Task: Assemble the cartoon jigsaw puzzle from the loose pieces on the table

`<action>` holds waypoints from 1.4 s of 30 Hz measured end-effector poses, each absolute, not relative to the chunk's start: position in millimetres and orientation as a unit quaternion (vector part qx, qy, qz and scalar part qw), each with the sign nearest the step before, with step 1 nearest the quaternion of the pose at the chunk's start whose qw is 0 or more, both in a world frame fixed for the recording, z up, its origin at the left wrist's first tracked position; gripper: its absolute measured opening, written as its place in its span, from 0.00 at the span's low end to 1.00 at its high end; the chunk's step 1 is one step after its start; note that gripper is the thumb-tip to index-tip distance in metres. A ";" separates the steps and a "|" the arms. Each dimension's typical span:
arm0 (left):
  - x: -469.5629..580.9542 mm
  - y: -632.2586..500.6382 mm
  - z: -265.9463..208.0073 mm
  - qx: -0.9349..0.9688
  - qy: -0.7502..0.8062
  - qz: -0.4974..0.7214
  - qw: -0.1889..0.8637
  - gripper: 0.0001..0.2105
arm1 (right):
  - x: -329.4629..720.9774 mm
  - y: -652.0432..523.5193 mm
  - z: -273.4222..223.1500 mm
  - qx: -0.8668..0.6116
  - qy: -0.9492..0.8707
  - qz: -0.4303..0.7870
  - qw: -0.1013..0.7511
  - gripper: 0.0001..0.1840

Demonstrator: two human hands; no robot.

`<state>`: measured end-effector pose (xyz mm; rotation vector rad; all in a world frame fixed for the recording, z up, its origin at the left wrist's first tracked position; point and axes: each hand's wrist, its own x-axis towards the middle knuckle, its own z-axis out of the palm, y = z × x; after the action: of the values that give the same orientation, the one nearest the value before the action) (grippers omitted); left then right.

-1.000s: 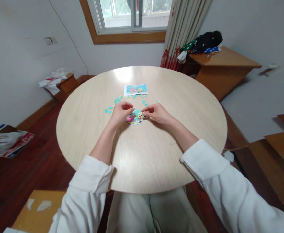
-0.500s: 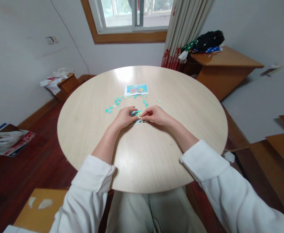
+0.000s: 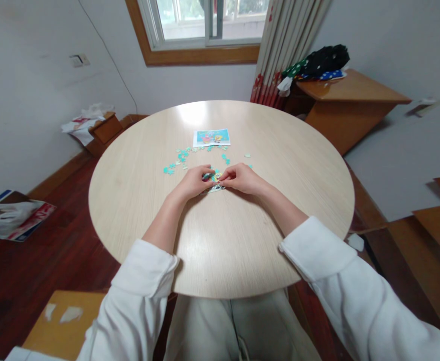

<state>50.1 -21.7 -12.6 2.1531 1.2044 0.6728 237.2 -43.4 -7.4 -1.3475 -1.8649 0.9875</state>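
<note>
A small, partly joined jigsaw puzzle (image 3: 216, 188) with colourful printing lies on the table, largely covered by my hands. My left hand (image 3: 196, 181) is curled round its left side, thumb and fingers gripping it. At the right edge of the puzzle, my right hand (image 3: 242, 178) is closed in a pinch on a puzzle piece, mostly hidden by the fingertips. Loose turquoise puzzle pieces (image 3: 182, 156) lie in an arc beyond my left hand, and several more puzzle pieces (image 3: 226, 159) lie beyond my right. A printed picture sheet (image 3: 212, 137) lies behind them.
The round pale wooden table (image 3: 220, 245) stands before my lap. To the right is a brown desk (image 3: 355, 90) with dark spotted cloth (image 3: 325, 61) on it. A cardboard box (image 3: 59, 326) is at the lower left, and a plastic bag (image 3: 9, 216) lies on the floor.
Both hands keep nearly the same place at the puzzle, with only slight finger movement. The whole view has shifted a little.
</note>
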 end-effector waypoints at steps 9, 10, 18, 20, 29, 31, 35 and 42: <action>50.3 -21.6 -11.4 0.818 0.450 0.234 0.271 0.16 | 231.6 -46.1 -4.6 -0.559 -0.726 0.296 0.268 0.03; 50.4 -21.7 -11.3 0.818 0.451 0.234 0.271 0.16 | 231.0 -46.3 -4.2 -0.563 -0.727 0.291 0.264 0.03; 51.3 -21.2 -10.5 0.819 0.449 0.236 0.268 0.15 | 226.8 -52.9 6.8 -0.589 -0.741 0.227 0.230 0.03; 51.7 -21.1 -10.3 0.821 0.448 0.232 0.267 0.15 | 225.5 -55.6 9.6 -0.599 -0.743 0.204 0.216 0.02; 50.1 -21.4 -12.5 0.812 0.453 0.244 0.275 0.18 | 239.6 -48.8 14.4 -0.579 -0.705 0.161 0.377 0.13; 49.8 -21.2 -13.1 0.811 0.450 0.246 0.280 0.17 | 241.4 -48.7 13.6 -0.560 -0.725 0.183 0.355 0.15; 49.6 -20.0 -15.2 0.807 0.451 0.254 0.285 0.16 | 238.1 -52.8 10.8 -0.519 -0.782 0.242 0.245 0.15; 49.8 -20.0 -15.3 0.812 0.452 0.244 0.278 0.15 | 237.0 -52.1 9.3 -0.528 -0.781 0.213 0.257 0.17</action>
<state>49.8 -20.0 -15.3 2.1796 1.2136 0.6539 237.0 -52.1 9.3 -1.4326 -2.1180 0.5780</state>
